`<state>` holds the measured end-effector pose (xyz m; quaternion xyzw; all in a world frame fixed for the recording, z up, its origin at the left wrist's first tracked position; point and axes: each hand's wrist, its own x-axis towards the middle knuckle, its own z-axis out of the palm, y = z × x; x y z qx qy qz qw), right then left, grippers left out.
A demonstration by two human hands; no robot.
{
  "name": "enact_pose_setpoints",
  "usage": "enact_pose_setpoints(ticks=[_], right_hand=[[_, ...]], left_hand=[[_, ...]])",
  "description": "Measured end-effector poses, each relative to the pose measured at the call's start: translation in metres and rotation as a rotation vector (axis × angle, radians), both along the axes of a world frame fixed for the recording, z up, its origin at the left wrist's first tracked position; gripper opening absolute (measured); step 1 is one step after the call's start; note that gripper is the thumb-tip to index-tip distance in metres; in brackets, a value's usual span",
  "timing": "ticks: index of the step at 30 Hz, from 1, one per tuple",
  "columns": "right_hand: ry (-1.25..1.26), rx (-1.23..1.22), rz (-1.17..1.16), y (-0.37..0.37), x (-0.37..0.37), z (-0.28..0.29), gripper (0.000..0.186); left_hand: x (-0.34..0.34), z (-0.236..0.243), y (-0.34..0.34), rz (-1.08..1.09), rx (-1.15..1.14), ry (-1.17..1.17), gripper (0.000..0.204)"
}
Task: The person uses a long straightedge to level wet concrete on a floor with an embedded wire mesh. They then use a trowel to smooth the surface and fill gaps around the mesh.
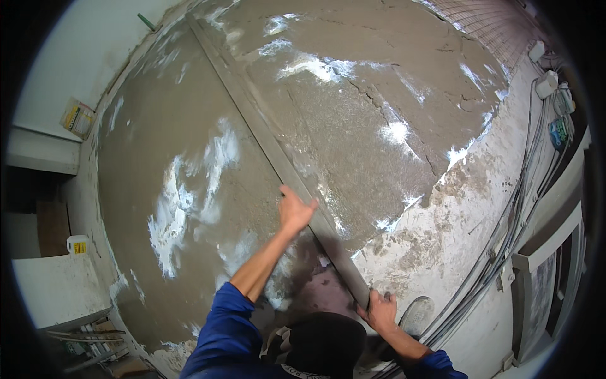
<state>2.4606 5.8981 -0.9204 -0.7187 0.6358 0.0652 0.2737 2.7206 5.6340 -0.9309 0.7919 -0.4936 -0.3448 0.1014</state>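
Slantwise over the grey-brown floor layer [189, 114], that's how my long straightedge [282, 165] is lying: far end off at the upper left near the wall [88, 47], near end down in front of me and a bit right. Both hands are on it, btw. My right grip [380, 311] is clamped at the near end, and my left grip [297, 211] is closed on it further up, coming in from its left side with the thumb pointing right. Can't see the fingers tucked underneath, so no idea how deep that hold goes.

Main thing imo is the long axis. It's diagonal to me, near right to far left, so most of the length sticks out past my left grip, and that's the one nearer the far end. My right grip only has the short bit.

Left of the straightedge it looks mostly smooth with white patches [170, 218]. Right of it it's rougher and cracked, ending raggedly at the pale slab [442, 234]. Cables [505, 252] are well apart, further right.
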Motion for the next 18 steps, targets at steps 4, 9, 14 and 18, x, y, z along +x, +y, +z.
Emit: enact_pose_setpoints(ticks=[4,9,14,18], right_hand=[[-0.031,-0.06,-0.058,0.017,-0.01,0.002,0.057],[-0.029,-0.083,-0.027,-0.056,-0.003,-0.01,0.055],[0.015,-0.144,-0.004,-0.1,-0.011,-0.011,0.051],[-0.021,-0.135,-0.053,-0.067,-0.039,-0.005,0.051]], left_hand=[[-0.008,-0.002,0.007,0.0,0.017,0.028,0.09],[0.003,-0.015,-0.07,0.023,-0.102,0.013,0.108],[-0.003,-0.013,-0.116,0.031,-0.169,0.025,0.092],[-0.033,-0.004,-0.079,-0.019,-0.105,0.003,0.095]])
